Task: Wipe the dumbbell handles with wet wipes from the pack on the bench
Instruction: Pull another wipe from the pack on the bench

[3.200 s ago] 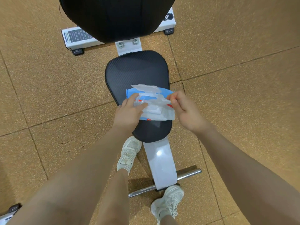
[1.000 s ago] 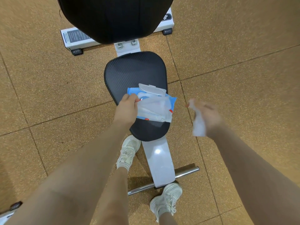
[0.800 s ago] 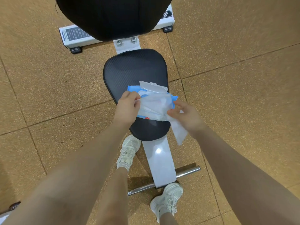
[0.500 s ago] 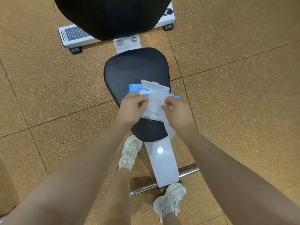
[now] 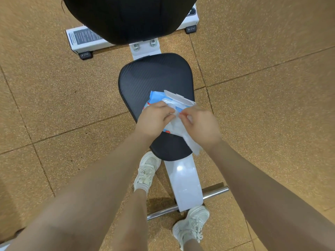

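A blue wet-wipe pack with its white flip lid open lies on the black bench seat. My left hand rests on the pack's left side, fingers pinching at the opening. My right hand meets it from the right and holds a white wet wipe that hangs down below the palm over the seat's near edge. Both hands' fingertips touch at a wipe sticking out of the opening. No dumbbell is in view.
The black backrest rises at the top. The white bench frame and a chrome foot bar run toward me. My two white shoes stand on the cork-coloured floor tiles beside the frame.
My right hand pulled a wipe away to the right, then came back to the pack with the wipe in it. The left hand stayed on the pack throughout.
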Demonstrator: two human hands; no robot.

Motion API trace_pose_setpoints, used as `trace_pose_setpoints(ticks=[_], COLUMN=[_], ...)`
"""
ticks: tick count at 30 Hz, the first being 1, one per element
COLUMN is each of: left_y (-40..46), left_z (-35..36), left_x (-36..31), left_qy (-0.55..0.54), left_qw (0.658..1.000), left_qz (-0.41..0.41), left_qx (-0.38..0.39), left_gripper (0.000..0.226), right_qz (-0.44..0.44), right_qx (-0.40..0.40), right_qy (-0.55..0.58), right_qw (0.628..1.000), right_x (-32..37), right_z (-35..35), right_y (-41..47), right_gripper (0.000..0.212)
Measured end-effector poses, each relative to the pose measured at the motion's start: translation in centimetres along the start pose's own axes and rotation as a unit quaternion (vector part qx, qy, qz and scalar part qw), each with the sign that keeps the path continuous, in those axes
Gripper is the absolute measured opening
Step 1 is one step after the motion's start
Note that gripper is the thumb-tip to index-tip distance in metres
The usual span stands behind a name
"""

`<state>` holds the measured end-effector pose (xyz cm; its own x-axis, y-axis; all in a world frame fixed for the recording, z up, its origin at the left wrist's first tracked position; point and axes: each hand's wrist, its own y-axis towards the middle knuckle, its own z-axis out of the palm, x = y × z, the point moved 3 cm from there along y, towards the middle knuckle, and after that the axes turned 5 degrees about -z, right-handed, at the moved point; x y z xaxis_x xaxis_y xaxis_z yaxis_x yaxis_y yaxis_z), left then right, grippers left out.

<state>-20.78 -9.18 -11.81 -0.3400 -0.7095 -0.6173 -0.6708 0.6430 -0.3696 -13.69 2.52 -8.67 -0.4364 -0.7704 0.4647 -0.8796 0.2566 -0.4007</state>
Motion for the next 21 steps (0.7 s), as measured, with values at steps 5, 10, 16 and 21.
trace_pose_setpoints(ticks=[5, 10, 16, 21], left_y=[0.9, -0.6, -5.8, -5.3], left_z=[0.6, 1.6, 0.4, 1.4], left_x=[-0.6, -0.1, 3.3, 3.6], left_qy=[0.033, 0.02, -0.026, 0.212], left_qw=[0.994, 0.996, 0.995, 0.972], left_qz=[-0.092, -0.069, -0.013, 0.098], left_qx=[-0.043, -0.052, -0.095, -0.009], left_gripper=[0.018, 0.02, 0.038, 0.051], right_qz=[0.021, -0.034, -0.129, -0.1], right_qx=[-0.073, -0.023, -0.026, 0.15], right_qy=[0.012, -0.094, -0.19, -0.282], right_qw=[0.997, 0.995, 0.973, 0.942], right_x=[-0.5, -0.6, -0.2, -0.1], right_z=[-2.6, -0.5, 2.0, 3.9], right_y=[-0.3, -0.3, -1.9, -2.9], right_gripper=[0.042, 0.034, 0.043, 0.065])
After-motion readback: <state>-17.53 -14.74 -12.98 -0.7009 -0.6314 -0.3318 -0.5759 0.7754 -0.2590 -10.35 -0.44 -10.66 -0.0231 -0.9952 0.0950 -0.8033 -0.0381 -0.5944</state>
